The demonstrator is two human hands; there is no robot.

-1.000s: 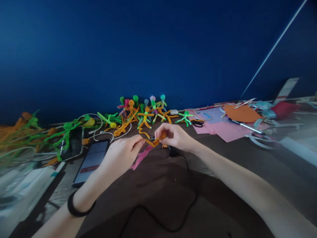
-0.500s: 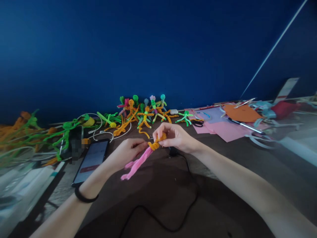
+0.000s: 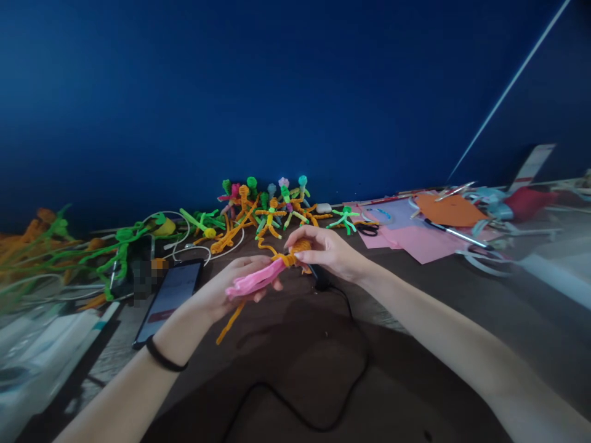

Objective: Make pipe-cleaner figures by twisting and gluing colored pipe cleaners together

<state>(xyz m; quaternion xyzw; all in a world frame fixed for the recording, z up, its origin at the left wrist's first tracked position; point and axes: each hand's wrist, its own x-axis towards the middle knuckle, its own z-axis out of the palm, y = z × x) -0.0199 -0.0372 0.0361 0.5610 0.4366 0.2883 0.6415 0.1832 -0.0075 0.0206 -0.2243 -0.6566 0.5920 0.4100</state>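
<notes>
A small pipe-cleaner figure, with an orange wound part (image 3: 289, 259) and long pink strands (image 3: 257, 279), is between my two hands above the dark table. My right hand (image 3: 325, 251) pinches the orange part from the right. Under the pink strands lies my left hand (image 3: 231, 283), its fingers curled around them and partly hidden. A loose orange pipe-cleaner end (image 3: 229, 323) hangs below my left hand. Another orange strand (image 3: 264, 245) curves up behind the figure.
Finished pipe-cleaner figures (image 3: 272, 216) stand along the blue wall. A phone (image 3: 172, 300) lies at the left beside green pipe cleaners (image 3: 124, 243). Pink paper (image 3: 425, 240), scissors (image 3: 368, 230) and an orange sheet (image 3: 450, 210) are at the right. A black cable (image 3: 344, 301) crosses the table.
My left hand has turned and moved beneath the pink strands, which now point more level to the left. The loose orange end now hangs below it.
</notes>
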